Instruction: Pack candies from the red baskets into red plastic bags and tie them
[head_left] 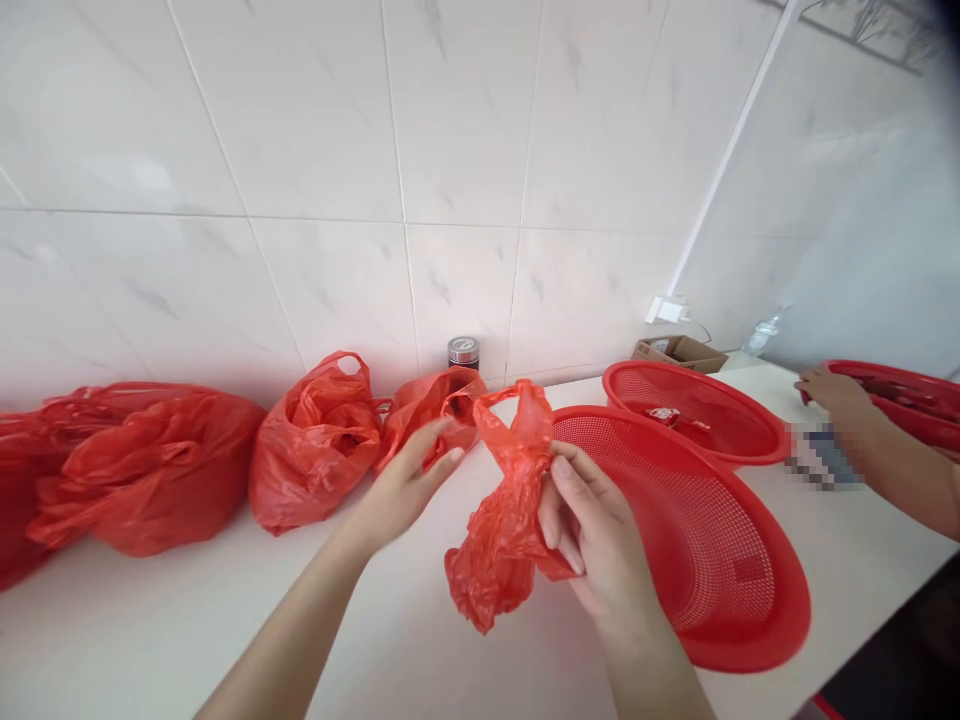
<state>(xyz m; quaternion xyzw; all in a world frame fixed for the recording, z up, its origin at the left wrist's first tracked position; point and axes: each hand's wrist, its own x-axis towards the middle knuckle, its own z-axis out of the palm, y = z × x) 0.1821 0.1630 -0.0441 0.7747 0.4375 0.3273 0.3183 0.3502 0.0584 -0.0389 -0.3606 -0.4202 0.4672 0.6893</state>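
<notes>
A crumpled red plastic bag (501, 530) hangs from my right hand (592, 520), whose thumb and fingers pinch it near the middle, with the handle loops standing up. To its left, my left hand (409, 485) is held out with the fingers apart and nothing in them. Behind that hand a small open red bag (420, 405) lies against the wall; the fingertips overlap it in view, and I cannot tell whether they touch. Just right of my right hand, a large red mesh basket (720, 540) sits tilted on the white table (360, 640).
Stuffed red bags (315, 455) line the wall at left. A dark jar with a silver lid (463, 352) stands behind. At right are a second red basket (697, 400) with small items, a cardboard box (679, 352), a plastic bottle (763, 332) and another person's hand (832, 390) at a third basket (900, 395).
</notes>
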